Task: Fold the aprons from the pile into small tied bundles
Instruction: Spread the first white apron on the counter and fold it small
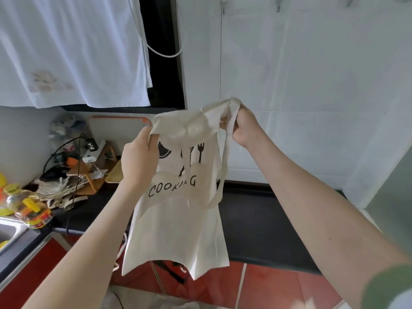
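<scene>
Both hands grip hanging apron [178, 219] (printed "COOKING").

a black counter [256, 219] runs under a white tiled wall [312, 74]. at left sit a steel sink [7, 233], a yellow-capped bottle [24, 208] beside it, a cutting board [116, 130] leaning on the wall, red cabinets [33, 273] below.

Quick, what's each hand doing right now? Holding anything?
Left hand: grips the top left corner of the cream apron, which is held up in the air.
Right hand: grips the apron's top right corner, bunched with a strap.
</scene>
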Available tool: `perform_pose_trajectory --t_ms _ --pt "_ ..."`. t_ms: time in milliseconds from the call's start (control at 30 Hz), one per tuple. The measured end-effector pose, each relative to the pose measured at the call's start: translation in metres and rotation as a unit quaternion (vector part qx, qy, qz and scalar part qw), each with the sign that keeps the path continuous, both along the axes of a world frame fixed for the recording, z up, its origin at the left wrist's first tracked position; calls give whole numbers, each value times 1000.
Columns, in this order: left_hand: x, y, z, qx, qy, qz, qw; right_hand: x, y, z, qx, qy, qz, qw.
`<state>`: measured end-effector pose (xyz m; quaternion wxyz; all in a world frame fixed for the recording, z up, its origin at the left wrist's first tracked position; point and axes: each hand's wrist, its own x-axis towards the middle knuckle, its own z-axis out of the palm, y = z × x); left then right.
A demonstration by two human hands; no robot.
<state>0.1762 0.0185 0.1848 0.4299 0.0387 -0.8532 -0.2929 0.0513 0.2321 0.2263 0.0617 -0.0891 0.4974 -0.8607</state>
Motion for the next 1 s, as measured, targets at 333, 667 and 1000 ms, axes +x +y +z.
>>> perform_pose_trajectory --t_ms 333,667,1000 --pt "-60 162 -22 -20 -316 -177 932 -44 98 -38 1 -70 8 998" --pt "-129 188 -29 209 -351 -322 854 -69 173 -49 101 -46 146 983" --pt "-157 224 -23 72 -389 -317 862 -60 196 -24 255 35 121 959"
